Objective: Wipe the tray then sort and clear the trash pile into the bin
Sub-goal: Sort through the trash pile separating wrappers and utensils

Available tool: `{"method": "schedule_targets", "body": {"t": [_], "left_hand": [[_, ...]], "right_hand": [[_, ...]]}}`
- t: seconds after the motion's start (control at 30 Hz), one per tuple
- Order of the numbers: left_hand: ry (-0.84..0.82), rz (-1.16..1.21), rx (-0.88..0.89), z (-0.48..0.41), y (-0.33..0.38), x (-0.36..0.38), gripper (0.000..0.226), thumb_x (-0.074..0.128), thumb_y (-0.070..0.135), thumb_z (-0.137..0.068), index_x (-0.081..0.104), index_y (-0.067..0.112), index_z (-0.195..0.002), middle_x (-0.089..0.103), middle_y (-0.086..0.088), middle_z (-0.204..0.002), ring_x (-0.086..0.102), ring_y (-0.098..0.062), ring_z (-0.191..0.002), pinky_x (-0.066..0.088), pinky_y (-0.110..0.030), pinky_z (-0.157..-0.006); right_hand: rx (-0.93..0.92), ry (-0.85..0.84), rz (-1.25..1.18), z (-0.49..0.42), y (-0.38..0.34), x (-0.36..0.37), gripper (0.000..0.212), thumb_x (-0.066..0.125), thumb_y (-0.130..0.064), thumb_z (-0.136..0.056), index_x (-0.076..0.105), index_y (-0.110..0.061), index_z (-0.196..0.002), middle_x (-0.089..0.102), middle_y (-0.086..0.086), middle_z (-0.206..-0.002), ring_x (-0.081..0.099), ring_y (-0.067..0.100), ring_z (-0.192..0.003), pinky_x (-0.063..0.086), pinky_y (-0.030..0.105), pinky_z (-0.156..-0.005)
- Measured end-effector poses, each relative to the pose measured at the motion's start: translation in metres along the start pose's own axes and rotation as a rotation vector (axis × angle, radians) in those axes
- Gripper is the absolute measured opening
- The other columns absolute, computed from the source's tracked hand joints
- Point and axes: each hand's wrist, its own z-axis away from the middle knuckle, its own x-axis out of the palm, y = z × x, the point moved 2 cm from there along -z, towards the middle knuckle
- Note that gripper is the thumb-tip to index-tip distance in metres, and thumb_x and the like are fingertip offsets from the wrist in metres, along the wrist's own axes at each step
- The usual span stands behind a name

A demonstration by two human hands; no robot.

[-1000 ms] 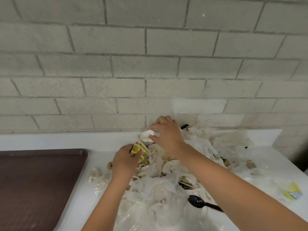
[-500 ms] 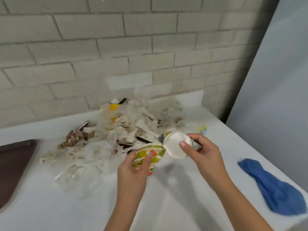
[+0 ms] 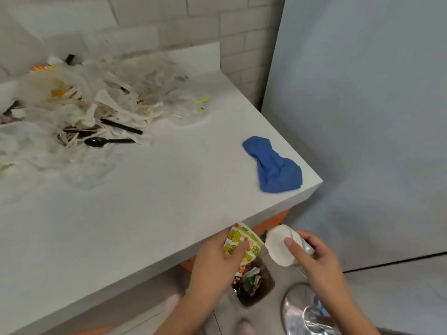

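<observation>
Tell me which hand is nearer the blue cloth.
Right. The right hand, holding a white cup, is below the blue cloth; the left hand sits farther left.
</observation>
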Motion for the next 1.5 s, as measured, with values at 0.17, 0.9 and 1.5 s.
{"method": "schedule_targets", "body": {"t": [0.17,0.9,1.5], "left_hand": [[-0.018,-0.154,-0.161,-0.013,-0.064,0.063,0.010,0.062,0.032,-0.087,0.065,0.023,-0.087,0.071,0.009,-0.083,0.066,-0.008,-0.078,0.054,-0.032,-0.075],[-0.049,0.322,0.000,0.009,-0.001,-0.059,0.016,0.057,0.014,-0.091,0.069,0.017,-0.101,0.074,-0.004,-0.090,0.068,-0.011,-0.090,0.053,-0.019,-0.081],[0.596,0.470,0.122,-0.057,-0.004,-0.408,0.013,0.057,0.013,-0.091,0.069,0.018,-0.094,0.072,-0.002,-0.083,0.067,-0.014,-0.079,0.051,-0.029,-0.073]], "right_hand": [[0.180,0.029,0.184,-0.011,0.083,-0.017,0.009,0.075,-0.023,-0.080,0.068,-0.021,-0.086,0.070,-0.001,-0.079,0.065,0.022,-0.075,0.052,0.036,-0.064],[-0.267,-0.329,0.111,-0.011,-0.036,0.095,0.015,0.058,-0.012,-0.091,0.070,-0.020,-0.096,0.071,-0.008,-0.085,0.066,0.005,-0.078,0.051,0.016,-0.073],[-0.611,-0.541,0.143,-0.080,-0.222,0.429,0.026,0.060,-0.012,-0.089,0.063,-0.038,-0.090,0.060,-0.003,-0.076,0.063,0.020,-0.074,0.050,0.026,-0.068]]}}
